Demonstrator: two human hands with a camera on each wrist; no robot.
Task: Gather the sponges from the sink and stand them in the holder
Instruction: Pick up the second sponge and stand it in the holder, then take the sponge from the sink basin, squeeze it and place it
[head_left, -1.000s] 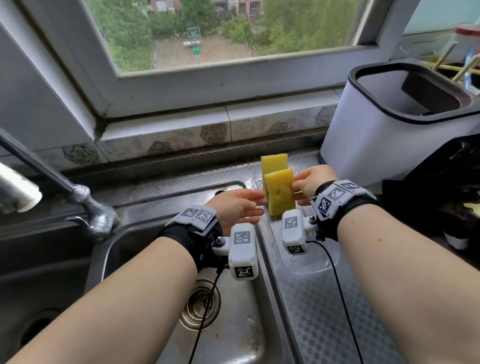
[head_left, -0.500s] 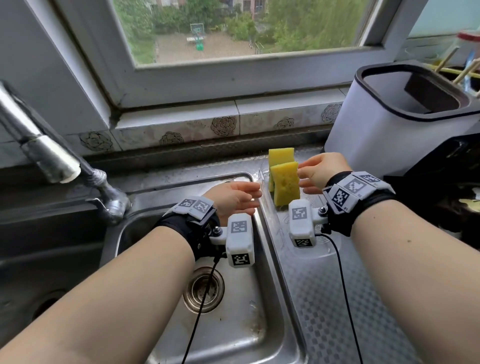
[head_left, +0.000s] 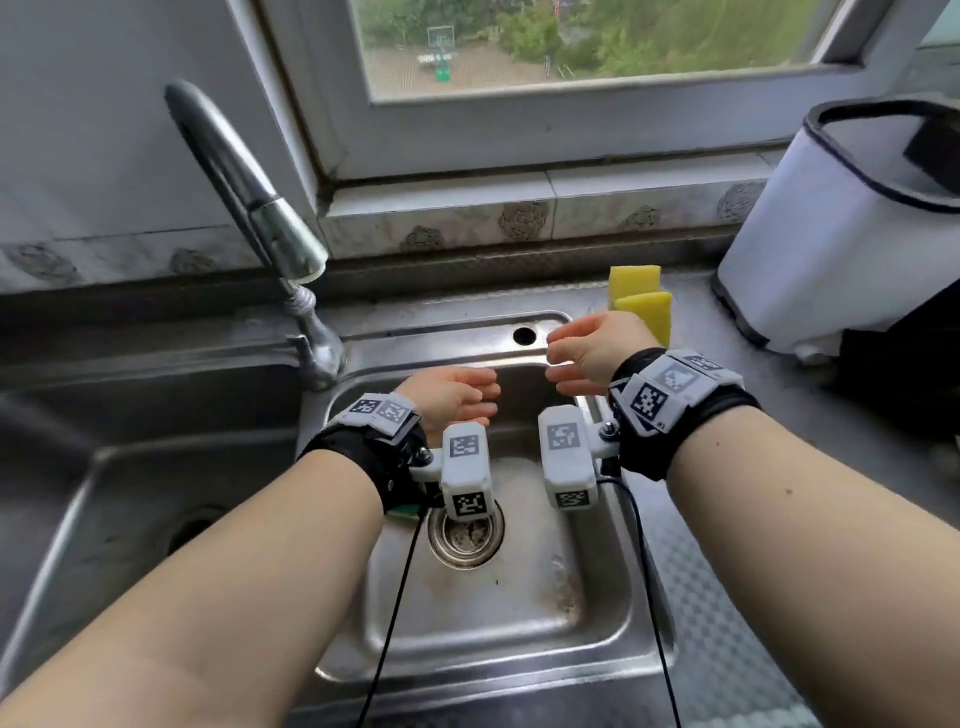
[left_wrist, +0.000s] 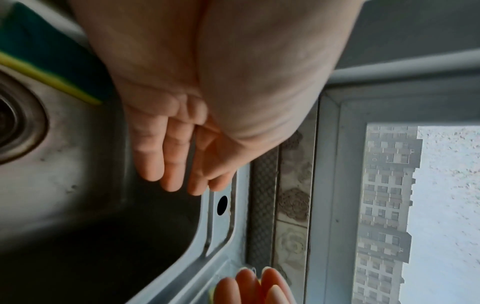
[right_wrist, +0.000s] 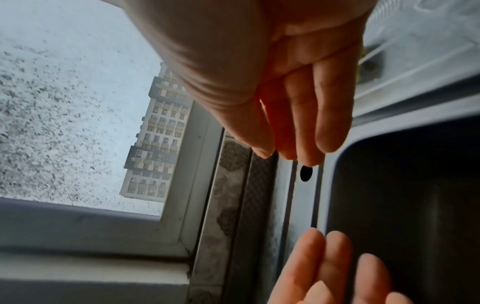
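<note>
Two yellow sponges (head_left: 649, 309) stand upright on the counter just right of the sink's back corner; their clear holder is hidden behind my right hand. My right hand (head_left: 556, 361) hovers over the sink's back right rim, fingers relaxed and empty. Over the basin my left hand (head_left: 485, 397) is open too, with straight fingers (left_wrist: 179, 164) and nothing in it. A green and yellow sponge (left_wrist: 39, 51) lies in the sink (head_left: 519, 613) under my left wrist; only a sliver of this sponge (head_left: 402, 514) shows in the head view.
The drain (head_left: 466, 530) sits mid-basin below the wrist cameras. A curved faucet (head_left: 249, 208) rises at the back left. A white bin (head_left: 831, 234) with a black rim stands on the counter to the right. A second basin (head_left: 156, 509) lies left.
My right hand has let go of the front yellow sponge and drawn back left over the sink rim. My left hand has moved left and lower over the basin.
</note>
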